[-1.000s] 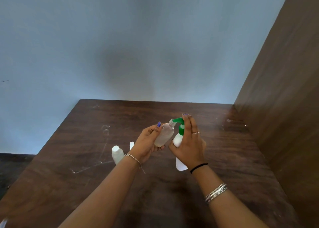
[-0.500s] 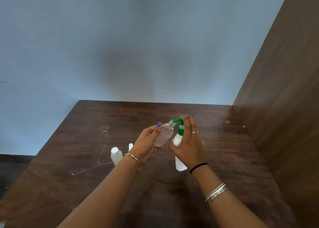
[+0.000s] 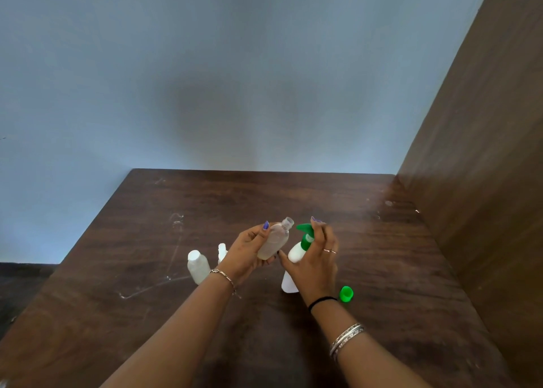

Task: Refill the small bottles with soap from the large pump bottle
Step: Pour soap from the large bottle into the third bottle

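The large pump bottle (image 3: pixel 294 254) stands on the bench (image 3: pixel 147 299). The right hand (image 3: pixel 314 264) covers most of its white body; only the shoulder, a strip of the base and the green pump head (image 3: pixel 305 232) are visible. The right hand fingers are curled round the bottle from behind, with the fingertips over the pump head; contact with the pump top cannot be confirmed.

The left hand (image 3: pixel 249 254) holds the small clear bottle (image 3: pixel 274 240) tilted, its uncapped neck pointing up and to the right, near the pump spout but apart from it. Thumb and fingers are wrapped round the lower body, so the bottom of this bottle is hidden. The fill level is hard to make out.

A capped small bottle (image 3: pixel 197 267) stands left of the left wrist. A second small bottle (image 3: pixel 222 251) is mostly concealed behind the left hand; only its top shows. A green cap (image 3: pixel 346 294) lies on the bench just right of the right wrist.

Compared with 0.5 s ago, the clear bottle's neck has separated from the spout, where it was previously engaged. The green cap, previously hidden, is now exposed.
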Motion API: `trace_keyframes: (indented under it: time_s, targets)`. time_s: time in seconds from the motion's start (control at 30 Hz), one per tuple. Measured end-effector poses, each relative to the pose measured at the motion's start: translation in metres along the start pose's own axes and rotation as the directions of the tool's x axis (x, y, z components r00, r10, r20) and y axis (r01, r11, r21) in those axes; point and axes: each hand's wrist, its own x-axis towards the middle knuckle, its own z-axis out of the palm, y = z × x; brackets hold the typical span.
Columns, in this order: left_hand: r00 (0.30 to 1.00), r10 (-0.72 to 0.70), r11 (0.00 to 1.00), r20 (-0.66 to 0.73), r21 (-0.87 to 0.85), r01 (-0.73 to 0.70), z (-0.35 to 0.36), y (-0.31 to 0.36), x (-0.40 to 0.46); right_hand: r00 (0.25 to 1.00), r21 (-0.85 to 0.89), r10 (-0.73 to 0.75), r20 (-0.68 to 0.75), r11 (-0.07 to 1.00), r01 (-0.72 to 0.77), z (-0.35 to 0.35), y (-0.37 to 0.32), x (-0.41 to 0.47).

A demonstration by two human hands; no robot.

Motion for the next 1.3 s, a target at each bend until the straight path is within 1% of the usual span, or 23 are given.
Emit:
trace_keyframes:
  time_s: [0.13,0.2,0.33,0.43,0.57,0.8,0.93,1.03,1.17,1.3]
  targets:
    - [1.0,-0.005,0.999,-0.01,0.04,0.005,-0.002,-0.001,0.0,0.997,-0.02,-0.068,0.034,0.997,0.069,0.002,0.003,-0.007]
    - [1.0,-0.014,0.998,-0.022,0.068,0.016,-0.004,-0.001,-0.001,0.996,-0.03,-0.078,0.05,0.996,0.079,-0.001,0.003,-0.009]
    - [0.999,-0.032,0.997,-0.037,0.064,0.034,-0.01,-0.004,-0.007,0.991,-0.01,-0.112,0.078,0.994,0.113,-0.011,0.005,-0.014]
    - [0.998,-0.041,0.996,-0.05,0.079,0.044,-0.008,-0.006,-0.011,0.99,0.064,-0.103,0.1,0.993,0.097,-0.018,0.008,-0.012]
    - [0.998,-0.042,0.996,-0.038,0.077,0.045,-0.003,-0.005,-0.016,0.995,0.133,-0.063,0.078,0.99,0.052,-0.023,0.006,0.002]
    - [1.0,-0.021,0.991,-0.019,0.135,0.023,0.003,0.003,-0.028,0.994,0.161,-0.03,0.109,0.987,0.012,-0.032,0.005,-0.001]
    - [0.999,-0.024,0.988,-0.034,0.154,0.029,0.002,0.002,-0.034,0.992,0.166,-0.018,0.124,0.986,-0.003,-0.037,0.002,0.001]
    - [0.998,-0.027,0.982,-0.051,0.186,0.036,-0.001,0.001,-0.037,0.985,0.184,-0.015,0.173,0.983,-0.017,-0.04,0.004,0.005]
    - [0.995,-0.03,0.964,-0.098,0.259,0.054,-0.005,-0.001,-0.04,0.966,0.253,0.005,0.26,0.965,-0.073,-0.043,0.007,0.01]
    - [0.993,-0.03,0.954,-0.112,0.294,0.062,-0.006,-0.003,-0.04,0.945,0.262,-0.019,0.326,0.963,-0.071,-0.049,0.009,0.018]
